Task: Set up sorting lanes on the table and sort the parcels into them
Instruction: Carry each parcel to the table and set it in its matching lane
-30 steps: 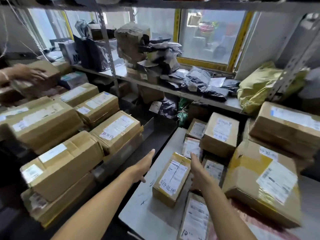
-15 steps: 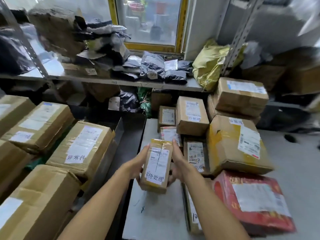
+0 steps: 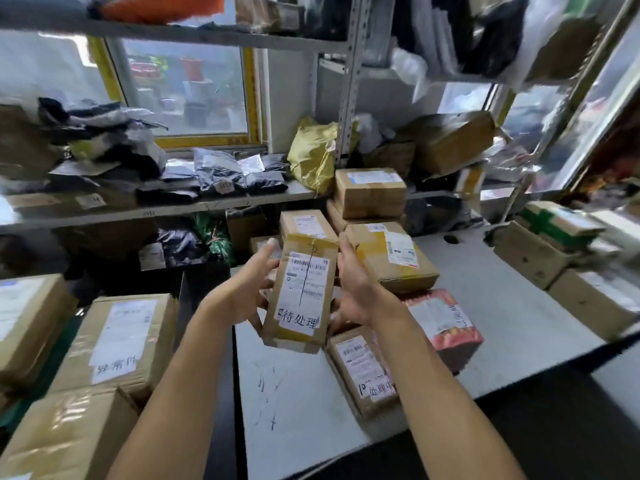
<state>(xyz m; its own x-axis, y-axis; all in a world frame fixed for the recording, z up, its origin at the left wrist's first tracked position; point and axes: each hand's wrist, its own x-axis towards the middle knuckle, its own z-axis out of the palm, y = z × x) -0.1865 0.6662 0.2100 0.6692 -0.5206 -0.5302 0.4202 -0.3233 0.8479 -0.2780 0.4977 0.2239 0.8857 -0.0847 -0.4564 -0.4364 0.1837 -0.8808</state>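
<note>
I hold a small brown cardboard parcel (image 3: 302,289) with a white shipping label and a handwritten sticker, lifted above the grey table (image 3: 298,410). My left hand (image 3: 249,289) grips its left side and my right hand (image 3: 356,289) grips its right side. Under and behind it lie more parcels: a flat brown one (image 3: 363,372) near the table's front, a red printed box (image 3: 443,323), a larger brown box with yellow tape (image 3: 388,254), and small cartons (image 3: 306,223) stacked toward the back.
Big cartons (image 3: 117,341) with white labels are stacked at the left, beside the table. Metal shelving (image 3: 349,81) holds black poly bags (image 3: 221,174), a yellow bag (image 3: 311,154) and more boxes. Further cartons (image 3: 540,251) sit at the table's right end.
Both hands closed on the small parcel and raised it off the table toward me. My view swung to the right, showing the table's right end.
</note>
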